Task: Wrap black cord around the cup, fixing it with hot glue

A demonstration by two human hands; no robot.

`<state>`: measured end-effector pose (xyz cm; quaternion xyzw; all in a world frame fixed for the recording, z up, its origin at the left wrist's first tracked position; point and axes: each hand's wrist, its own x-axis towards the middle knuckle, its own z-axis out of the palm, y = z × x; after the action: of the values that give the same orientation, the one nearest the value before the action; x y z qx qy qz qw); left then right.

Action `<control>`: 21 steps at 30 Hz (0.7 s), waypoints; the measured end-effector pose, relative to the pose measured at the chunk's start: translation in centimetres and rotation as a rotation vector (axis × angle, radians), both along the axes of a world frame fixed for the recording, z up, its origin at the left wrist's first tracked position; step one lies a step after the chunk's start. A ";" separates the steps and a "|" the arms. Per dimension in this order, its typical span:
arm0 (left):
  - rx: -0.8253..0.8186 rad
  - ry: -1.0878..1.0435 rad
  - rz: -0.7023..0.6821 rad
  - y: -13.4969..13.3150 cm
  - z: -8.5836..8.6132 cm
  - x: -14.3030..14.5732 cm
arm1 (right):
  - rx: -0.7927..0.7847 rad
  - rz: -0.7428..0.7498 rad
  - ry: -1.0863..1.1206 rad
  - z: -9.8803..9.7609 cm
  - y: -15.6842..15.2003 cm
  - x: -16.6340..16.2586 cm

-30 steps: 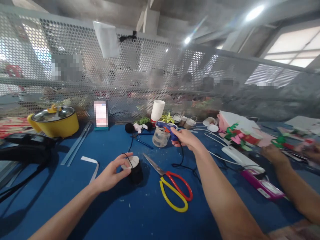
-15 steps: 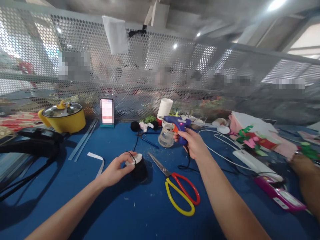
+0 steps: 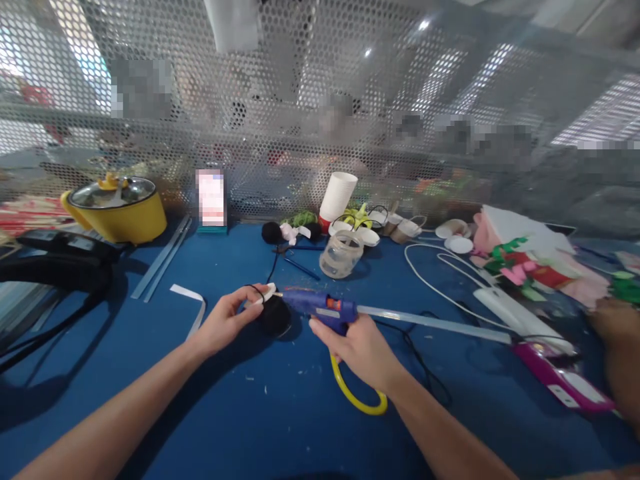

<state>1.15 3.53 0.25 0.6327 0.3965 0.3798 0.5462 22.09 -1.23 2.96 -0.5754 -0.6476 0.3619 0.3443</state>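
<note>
My left hand (image 3: 233,313) is closed on a small black rounded piece (image 3: 276,317) with a white end, resting low over the blue table. A black cord (image 3: 273,267) runs from it back to a black ball (image 3: 271,233). My right hand (image 3: 357,347) grips a blue hot glue gun (image 3: 317,305), its nozzle at the white end; whether they touch I cannot tell. A long clear glue stick (image 3: 435,321) sticks out of the gun's back. Beneath the right hand lie scissors, with only a yellow handle loop (image 3: 357,397) showing.
Behind the gun stand a clear plastic jar (image 3: 341,255) and stacked white paper cups (image 3: 337,199). A yellow pot (image 3: 120,217), a phone (image 3: 211,198) and glue sticks (image 3: 163,259) are at left. A power strip (image 3: 523,320) and another person's arm (image 3: 620,347) are at right.
My right hand has brought the glue gun left and down from beside the jar to the piece in my left hand. The white end now tilts toward the nozzle. The view has dipped.
</note>
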 end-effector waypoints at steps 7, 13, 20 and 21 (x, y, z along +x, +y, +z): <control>0.006 0.002 -0.004 -0.1 0.1 0.1 | 0.274 -0.015 -0.214 -0.8 -0.1 -0.5; 0.014 -0.002 -0.013 -0.1 0.1 0.1 | 0.306 0.036 -0.313 -0.7 -0.5 -0.7; -0.022 -0.023 0.002 -0.1 0.0 0.0 | 0.284 0.024 -0.305 -0.1 -0.5 -0.9; -0.023 -0.023 0.004 -0.1 0.0 0.0 | 0.277 0.023 -0.311 -0.1 -0.5 -0.9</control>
<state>1.13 3.43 0.27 0.6211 0.3957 0.3836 0.5572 21.20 -1.71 2.89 -0.5640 -0.7431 0.1801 0.3118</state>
